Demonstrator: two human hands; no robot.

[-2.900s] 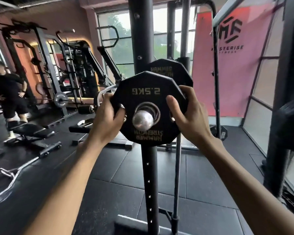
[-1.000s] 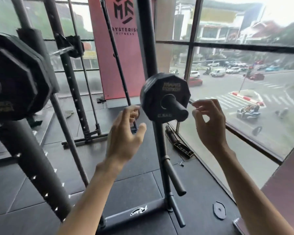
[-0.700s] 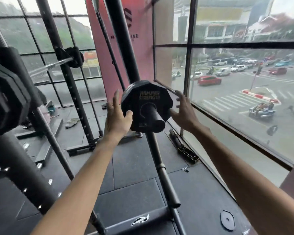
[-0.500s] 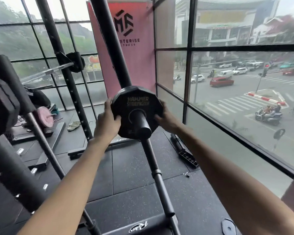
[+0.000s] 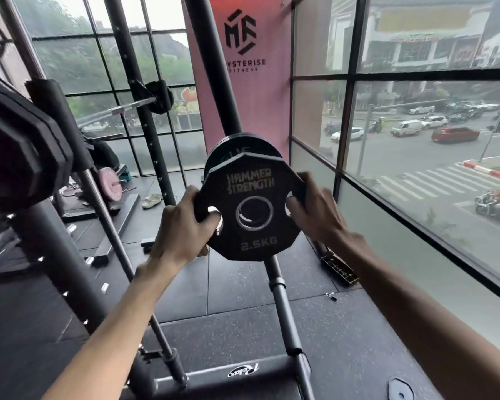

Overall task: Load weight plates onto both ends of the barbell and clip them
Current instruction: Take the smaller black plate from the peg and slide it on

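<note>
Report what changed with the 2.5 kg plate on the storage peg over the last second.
Both hands were empty and reaching a second ago. Now the left hand and right hand grip the 2.5 kg plate by its opposite edges, and it has come off the peg toward the person, its centre hole empty. Unchanged: another plate behind it on the storage tree, and the large plates at far left.

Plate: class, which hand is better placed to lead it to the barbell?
Probably left: left hand and right hand both grip the plate, but the left sits nearer the barbell.
</note>
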